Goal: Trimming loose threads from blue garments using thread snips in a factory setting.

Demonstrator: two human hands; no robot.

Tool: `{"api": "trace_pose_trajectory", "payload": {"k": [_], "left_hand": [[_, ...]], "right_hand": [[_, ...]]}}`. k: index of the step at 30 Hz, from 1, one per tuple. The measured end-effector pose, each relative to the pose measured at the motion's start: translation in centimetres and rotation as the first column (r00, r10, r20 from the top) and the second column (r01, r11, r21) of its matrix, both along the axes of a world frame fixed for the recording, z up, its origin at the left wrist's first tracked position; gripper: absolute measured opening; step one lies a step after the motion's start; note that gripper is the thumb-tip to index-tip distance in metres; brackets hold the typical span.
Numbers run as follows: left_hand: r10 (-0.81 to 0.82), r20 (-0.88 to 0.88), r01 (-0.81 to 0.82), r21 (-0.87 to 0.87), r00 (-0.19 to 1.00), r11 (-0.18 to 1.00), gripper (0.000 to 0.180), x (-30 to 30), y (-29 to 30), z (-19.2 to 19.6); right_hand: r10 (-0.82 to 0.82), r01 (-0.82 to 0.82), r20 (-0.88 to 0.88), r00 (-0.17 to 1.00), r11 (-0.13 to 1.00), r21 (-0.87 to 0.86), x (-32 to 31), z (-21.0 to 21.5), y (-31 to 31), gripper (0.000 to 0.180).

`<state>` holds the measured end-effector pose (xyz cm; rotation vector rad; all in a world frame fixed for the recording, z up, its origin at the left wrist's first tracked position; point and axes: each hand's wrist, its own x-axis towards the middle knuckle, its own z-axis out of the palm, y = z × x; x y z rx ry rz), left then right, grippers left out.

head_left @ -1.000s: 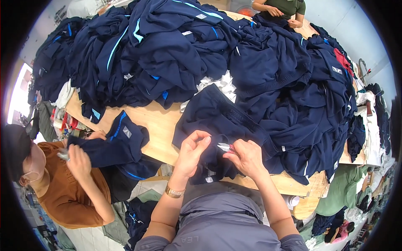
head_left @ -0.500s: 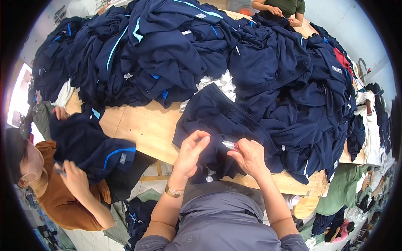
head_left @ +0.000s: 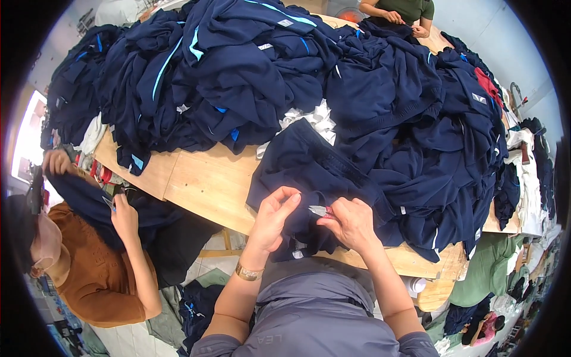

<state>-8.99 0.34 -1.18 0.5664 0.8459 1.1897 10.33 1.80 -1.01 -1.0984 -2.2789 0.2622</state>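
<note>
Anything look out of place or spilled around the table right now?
A red cloth shows at the right end of the navy pile, odd by colour; navy cloth also lies low near the floor tiles, off the table. No spill or damage shows on the garment near the snips in the right hand.

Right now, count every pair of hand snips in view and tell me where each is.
2 visible: the red-handled snips in the person's right hand, and a second pair in the left-side co-worker's hand. More may be hidden among the garments.
</note>
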Motion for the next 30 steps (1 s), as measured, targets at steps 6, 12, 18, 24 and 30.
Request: {"api": "trace_pose_trajectory", "payload": {"k": [6, 12, 18, 24, 30], "left_hand": [[0.019, -0.081, -0.016, 0.040, 0.997, 0.999, 0.009, 0.0, 0.0, 0.3], [0.021, -0.044, -0.021, 0.003, 0.999, 1.000, 0.010, -0.2, 0.1, -0.5], [0.004, 0.039, 0.000, -0.116, 0.999, 0.993, 0.009, -0.4, 0.3, -0.7], [-0.002, 0.047, 0.009, -0.146, 0.999, 0.989, 0.009, -0.3, 0.3, -0.1], [0.001, 0.028, 0.003, -0.126, 1.000, 0.992, 0.009, -0.3, 0.2, -0.4]], "right_hand": [[-0.024, 0.024, 0.032, 0.999, 1.000, -0.003, -0.1, 0.6, 0.0, 0.037], [-0.139, 0.100, -0.205, 0.969, 0.977, -0.190, -0.1, 0.0, -0.4, 0.035], [-0.106, 0.103, -0.085, 0.991, 0.994, -0.041, 0.1, -0.8, -0.3, 0.037], [-0.089, 0.086, 0.029, 0.996, 0.992, 0.095, 0.2, -1.0, 0.0, 0.040], [-0.071, 0.063, 0.050, 0.996, 0.988, 0.141, 0.1, -0.2, 0.2, 0.040]]}}
